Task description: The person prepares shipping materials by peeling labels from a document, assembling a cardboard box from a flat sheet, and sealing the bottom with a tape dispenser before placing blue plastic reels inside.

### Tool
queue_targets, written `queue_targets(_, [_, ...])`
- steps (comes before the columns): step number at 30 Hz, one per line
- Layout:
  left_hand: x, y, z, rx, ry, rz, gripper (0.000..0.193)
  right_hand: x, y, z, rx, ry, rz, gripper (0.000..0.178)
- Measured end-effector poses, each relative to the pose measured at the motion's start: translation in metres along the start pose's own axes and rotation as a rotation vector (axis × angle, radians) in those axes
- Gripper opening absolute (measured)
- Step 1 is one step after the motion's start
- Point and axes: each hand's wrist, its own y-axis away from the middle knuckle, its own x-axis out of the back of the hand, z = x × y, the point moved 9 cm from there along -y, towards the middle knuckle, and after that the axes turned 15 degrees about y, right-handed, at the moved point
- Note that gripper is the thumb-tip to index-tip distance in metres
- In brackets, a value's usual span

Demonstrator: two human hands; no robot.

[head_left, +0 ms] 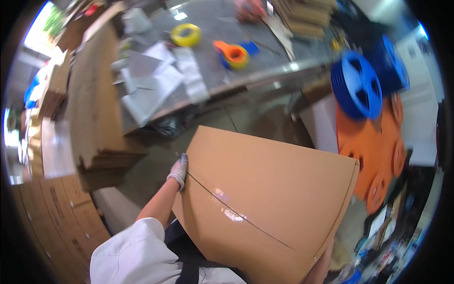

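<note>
A large closed cardboard box [265, 189] is held up in front of my body, tilted, with a seam across its top face. Short pieces of clear tape [234, 215] cross that seam near the middle. My left hand [178, 171], in a light glove with greyish fingertips, grips the box's left edge with its fingers closed on it. At the lower right, my right hand [325, 260] is against the box's right side; its fingers are hidden by the box.
A grey worktable [217, 75] ahead carries papers [156, 80], a yellow tape roll [185, 35] and an orange tape dispenser [231, 53]. Flattened cardboard [92, 94] stands at left, above stacked cartons [61, 213]. Blue reels [357, 85] and an orange rack [373, 151] stand at right.
</note>
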Motion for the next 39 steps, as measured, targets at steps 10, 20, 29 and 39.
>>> queue_targets(10, [0.225,0.253,0.02,-0.066,0.395,0.423,0.086,-0.062,0.127,-0.287,0.564,0.459,-0.423,0.07])
queue_targets(20, [0.375,0.47,-0.245,0.043,0.855,0.824,0.089,-0.231,0.324,-0.35,0.889,0.752,-0.865,0.069])
queue_targets(29, [0.407,0.509,-0.542,0.132,1.274,1.06,0.085,-0.445,0.519,-0.247,1.037,0.98,-1.186,0.065])
queue_targets(39, [0.559,0.528,-0.646,0.236,1.348,1.132,0.085,-0.589,0.708,-0.176,1.096,1.099,-1.229,0.073])
